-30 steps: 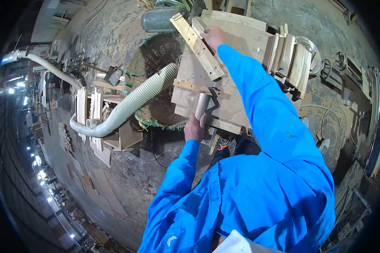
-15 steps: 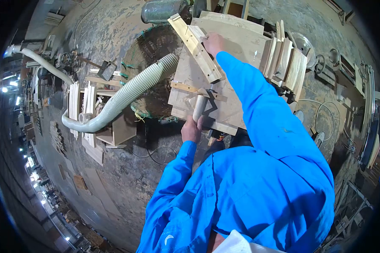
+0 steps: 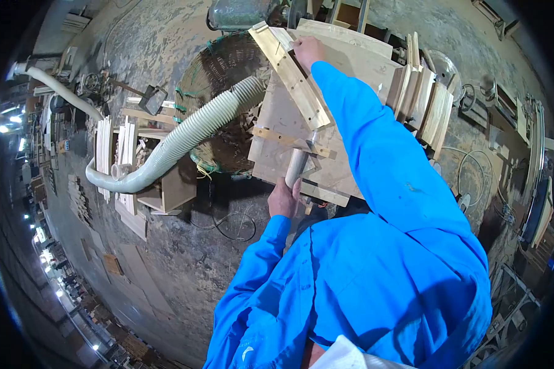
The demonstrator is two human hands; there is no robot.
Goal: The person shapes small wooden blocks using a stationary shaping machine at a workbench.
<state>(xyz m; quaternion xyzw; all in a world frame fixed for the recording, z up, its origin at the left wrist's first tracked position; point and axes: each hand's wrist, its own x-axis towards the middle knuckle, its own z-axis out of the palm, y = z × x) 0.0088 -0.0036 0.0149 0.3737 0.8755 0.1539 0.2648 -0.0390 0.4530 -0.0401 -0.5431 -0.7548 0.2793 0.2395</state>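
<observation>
My left hand (image 3: 281,200) is closed around the thick, pale handle of a hammer (image 3: 297,165). The hammer's dark head lies close over a narrow wooden strip (image 3: 276,135) fixed across the board tabletop (image 3: 345,157). Farther up, my right hand (image 3: 309,50) is closed with its fingertips at the upper end of a pale wooden piece (image 3: 282,37). That piece lies along a slanted wooden fence (image 3: 292,80) with dark holes in it. My right hand's grip is partly hidden by its own back.
A ribbed hose (image 3: 197,129) runs into a wicker basket (image 3: 221,67) of wood scraps left of the table. Stacked wood pieces (image 3: 421,101) stand on the table's right side. A green motor (image 3: 240,13) sits behind, and a wooden box (image 3: 172,187) stands on the floor.
The view has shifted slightly. My right hand has moved a little up and left along the fence, and the hammer's head sits lower and closer to the strip.
</observation>
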